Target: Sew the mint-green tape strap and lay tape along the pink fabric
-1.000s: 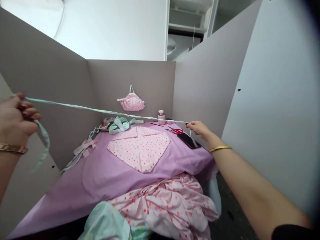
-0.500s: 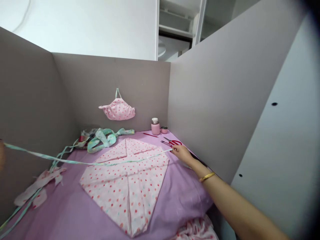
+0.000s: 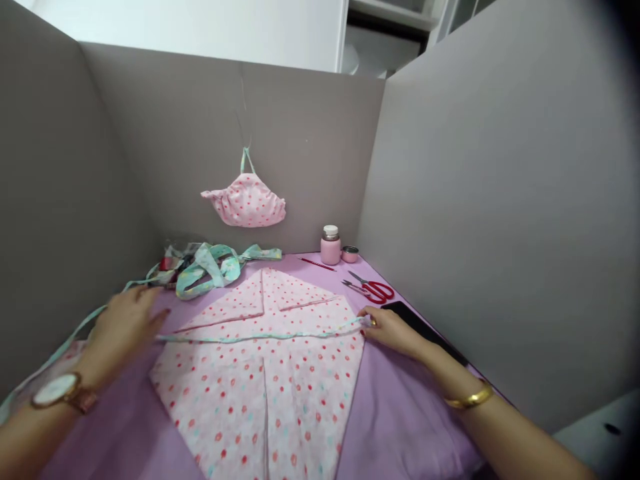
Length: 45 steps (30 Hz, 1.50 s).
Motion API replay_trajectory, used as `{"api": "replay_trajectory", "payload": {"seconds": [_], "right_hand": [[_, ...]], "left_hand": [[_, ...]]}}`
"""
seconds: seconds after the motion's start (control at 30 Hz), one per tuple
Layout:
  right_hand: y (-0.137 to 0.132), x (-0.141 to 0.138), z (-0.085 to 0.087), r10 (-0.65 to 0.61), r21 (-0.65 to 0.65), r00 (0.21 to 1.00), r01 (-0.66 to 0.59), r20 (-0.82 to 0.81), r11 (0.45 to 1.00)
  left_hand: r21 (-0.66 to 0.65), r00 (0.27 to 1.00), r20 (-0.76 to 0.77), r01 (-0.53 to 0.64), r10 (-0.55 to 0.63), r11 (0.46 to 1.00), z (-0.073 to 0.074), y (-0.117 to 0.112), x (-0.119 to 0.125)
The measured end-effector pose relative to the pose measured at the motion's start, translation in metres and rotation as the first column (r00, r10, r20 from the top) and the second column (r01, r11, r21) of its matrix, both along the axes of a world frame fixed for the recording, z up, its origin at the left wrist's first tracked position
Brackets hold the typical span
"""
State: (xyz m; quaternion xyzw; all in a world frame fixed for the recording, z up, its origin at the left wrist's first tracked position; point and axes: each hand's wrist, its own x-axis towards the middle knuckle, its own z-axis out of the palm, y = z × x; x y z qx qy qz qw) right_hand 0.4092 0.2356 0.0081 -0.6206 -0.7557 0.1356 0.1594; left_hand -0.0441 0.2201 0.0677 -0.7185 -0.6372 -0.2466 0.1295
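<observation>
A narrow green-and-white fabric strip [image 3: 260,336] lies across the pink dotted fabric piece [image 3: 220,400], sagging slightly toward its middle. My right hand [image 3: 390,329], with a ring on one finger, pinches the strip near the fabric's right edge. Over the left side, my left hand [image 3: 125,323] is palm down and smeared by motion. The strip runs up to its fingertips, but whether they grip it is unclear. The fabric piece is spread flat, with folded-looking flaps at its far end and a seam or fold line down its near half.
Red-handled scissors [image 3: 379,291] and a pink bottle [image 3: 330,247] stand or lie at the far right, near a red pencil [image 3: 318,264]. A dark flat object [image 3: 420,330] lies beside my right forearm. Green fabric bands [image 3: 210,270] are heaped far left. A pink dotted pouch-like piece [image 3: 250,203] hangs on the back panel.
My left hand has come in from the far left edge to the fabric's left side. The strip has dropped onto the fabric, and my right hand still pinches it. The view has tilted down.
</observation>
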Motion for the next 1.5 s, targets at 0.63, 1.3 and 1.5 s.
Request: {"api": "replay_trajectory", "payload": {"seconds": [0.63,1.3,1.5], "right_hand": [[-0.027,0.020,-0.007,-0.098,-0.127,0.934,0.149,0.344,0.981],[-0.002,0.029,0.019,-0.137,0.091,0.958,0.118,0.251,0.989],[0.032,-0.018,0.008,0.074,0.101,0.970,-0.100,0.231,0.990]], "left_hand": [[-0.309,0.948,0.158,0.312,-0.275,0.898,-0.044,-0.048,0.077],[-0.482,0.954,-0.152,0.158,-0.260,0.862,-0.006,0.001,0.162],[-0.722,0.969,-0.213,-0.072,-0.122,0.688,-0.010,-0.055,0.143]]}}
